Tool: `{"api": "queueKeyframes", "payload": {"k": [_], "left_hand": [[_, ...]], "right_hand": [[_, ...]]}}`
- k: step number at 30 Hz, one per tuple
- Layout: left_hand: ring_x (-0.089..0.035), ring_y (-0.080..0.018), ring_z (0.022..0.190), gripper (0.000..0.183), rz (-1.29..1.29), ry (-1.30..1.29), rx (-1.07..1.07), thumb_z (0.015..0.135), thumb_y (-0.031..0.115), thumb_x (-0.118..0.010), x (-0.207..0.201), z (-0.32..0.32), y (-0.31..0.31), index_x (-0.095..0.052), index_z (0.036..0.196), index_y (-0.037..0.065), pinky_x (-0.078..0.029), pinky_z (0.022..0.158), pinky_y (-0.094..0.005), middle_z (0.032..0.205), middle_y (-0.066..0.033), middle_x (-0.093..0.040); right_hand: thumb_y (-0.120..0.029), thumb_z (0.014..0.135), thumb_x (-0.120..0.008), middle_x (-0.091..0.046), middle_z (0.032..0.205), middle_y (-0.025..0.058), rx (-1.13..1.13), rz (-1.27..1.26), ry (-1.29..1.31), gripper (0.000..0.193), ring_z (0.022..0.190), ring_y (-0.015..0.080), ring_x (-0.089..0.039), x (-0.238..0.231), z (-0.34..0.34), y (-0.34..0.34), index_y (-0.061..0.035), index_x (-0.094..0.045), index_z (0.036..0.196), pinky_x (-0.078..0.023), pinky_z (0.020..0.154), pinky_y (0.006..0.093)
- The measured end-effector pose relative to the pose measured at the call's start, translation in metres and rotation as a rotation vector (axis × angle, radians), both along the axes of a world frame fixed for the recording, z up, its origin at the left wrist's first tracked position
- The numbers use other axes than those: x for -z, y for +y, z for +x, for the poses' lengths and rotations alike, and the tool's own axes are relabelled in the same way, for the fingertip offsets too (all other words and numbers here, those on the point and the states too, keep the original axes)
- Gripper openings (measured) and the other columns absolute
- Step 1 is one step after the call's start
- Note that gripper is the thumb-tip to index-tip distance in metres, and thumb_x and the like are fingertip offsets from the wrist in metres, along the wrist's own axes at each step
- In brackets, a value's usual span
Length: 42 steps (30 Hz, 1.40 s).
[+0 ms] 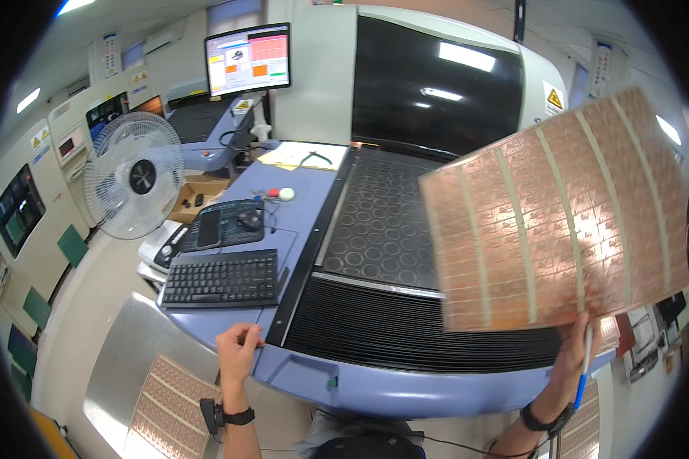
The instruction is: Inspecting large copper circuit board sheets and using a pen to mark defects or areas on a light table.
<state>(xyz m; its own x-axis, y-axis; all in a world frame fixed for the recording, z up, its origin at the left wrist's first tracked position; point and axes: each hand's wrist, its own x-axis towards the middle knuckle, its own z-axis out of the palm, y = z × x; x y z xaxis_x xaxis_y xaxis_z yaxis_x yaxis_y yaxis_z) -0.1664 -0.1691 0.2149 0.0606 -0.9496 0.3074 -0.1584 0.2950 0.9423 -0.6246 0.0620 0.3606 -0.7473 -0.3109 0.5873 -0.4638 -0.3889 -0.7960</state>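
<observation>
My right hand (571, 356) grips the lower edge of a large copper-coloured circuit-board panel (524, 222), raised and tilted over the right side of the machine. Pale strips cross the panel between rows of small etched patterns. A slim white-and-blue pen-like tool (584, 375) sticks out from the same hand and points down along the wrist. My left hand (240, 350) has its fingers curled in, with nothing visible in them. It is at the desk's front corner, beside the black edge of the machine bed (383, 222).
A black keyboard (222, 279), a mouse (249, 219) and pliers (315, 158) lie on the blue desk. A monitor (249, 60) and a standing fan (134, 176) are at the left. Another copper panel (172, 413) lies on a metal surface at lower left. Black ribbed bellows (413, 325) line the machine's front.
</observation>
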Motion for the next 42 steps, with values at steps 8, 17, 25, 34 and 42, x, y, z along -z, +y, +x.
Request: {"api": "queueKeyframes", "payload": {"k": [8,17,25,34,42], "left_hand": [[-0.062,-0.0102,0.057,0.017,-0.01,-0.087,-0.032,0.09,0.011,-0.063,-0.006,0.01,0.014,-0.068,0.084,-0.004,-0.048,0.055,-0.0239,0.063,-0.0075,-0.066],[-0.061,-0.0101,0.058,0.018,-0.006,-0.055,0.006,0.091,0.012,-0.062,-0.006,0.002,0.005,-0.067,0.085,-0.005,-0.048,0.056,-0.0236,0.064,-0.0074,-0.065],[-0.059,-0.0087,0.061,0.019,-0.002,-0.023,0.017,0.094,0.012,-0.06,-0.001,0.006,0.004,-0.067,0.088,-0.004,-0.047,0.058,-0.0227,0.068,-0.0051,-0.064],[-0.059,-0.0089,0.059,0.018,-0.003,-0.072,0.01,0.094,0.013,-0.06,-0.001,0.011,0.008,-0.067,0.089,-0.003,-0.046,0.058,-0.0223,0.066,-0.0044,-0.064],[-0.059,-0.0088,0.059,0.018,-0.03,-0.085,-0.023,0.095,0.013,-0.059,-0.004,0.006,0.008,-0.066,0.088,-0.003,-0.045,0.057,-0.0217,0.066,-0.0042,-0.064]], "right_hand": [[0.0,0.085,-0.066,-0.065,0.084,0.009,0.482,-0.101,0.93,0.014,0.086,0.0203,-0.061,-0.089,-0.021,-0.11,0.0001,-0.064,0.099,-0.047,0.082,0.0312],[-0.01,0.085,-0.066,-0.065,0.096,0.0156,0.177,0.361,1.087,0.018,0.099,0.0353,-0.06,-0.089,0.005,-0.186,-0.0056,-0.063,0.103,-0.041,0.095,0.0448],[-0.016,0.091,-0.061,-0.034,0.147,0.0286,0.073,0.523,1.065,0.055,0.136,0.0493,-0.03,0.045,0.024,-0.234,-0.0041,-0.037,0.139,-0.023,0.111,0.0607],[-0.033,0.094,-0.055,-0.047,0.135,0.028,-0.401,0.891,0.866,0.05,0.129,0.0494,-0.037,0.114,0.018,-0.221,-0.0023,-0.043,0.132,-0.027,0.108,0.0616],[-0.044,0.094,-0.055,-0.057,0.113,0.0358,-0.455,0.865,0.966,0.055,0.12,0.0567,-0.044,0.105,0.054,-0.184,0.0056,-0.051,0.119,-0.031,0.107,0.0596]]}}
